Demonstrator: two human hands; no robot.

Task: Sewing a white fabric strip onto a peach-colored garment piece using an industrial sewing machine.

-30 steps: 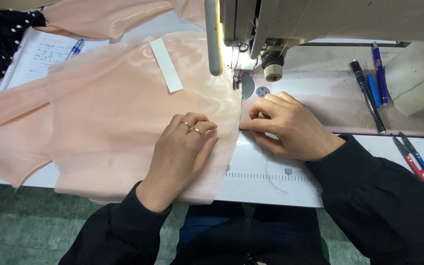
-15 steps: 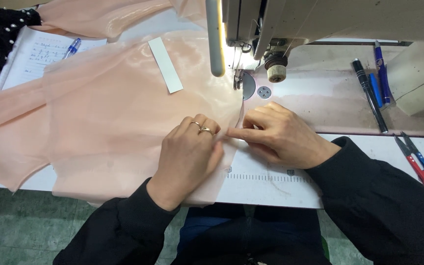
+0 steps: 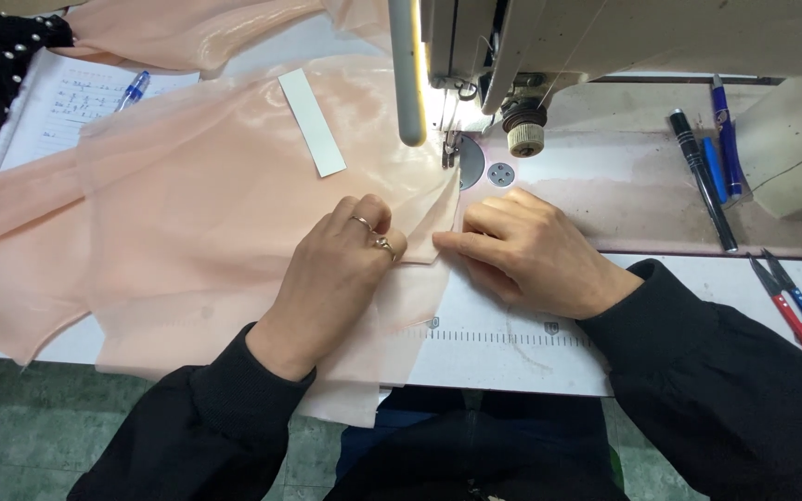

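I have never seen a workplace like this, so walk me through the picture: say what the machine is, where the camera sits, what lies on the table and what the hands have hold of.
The view comes from a camera on the person's head, looking down. The big pale machine at the top is a sewing machine with a lit lamp. Sheer peach fabric lies spread over the table. The left hand lies flat on the fabric; the right hand pinches its edge near the needle. A white strip lies on the cloth. Pens and red-and-blue thread snips lie at the right, a notebook with a blue pen at the left.
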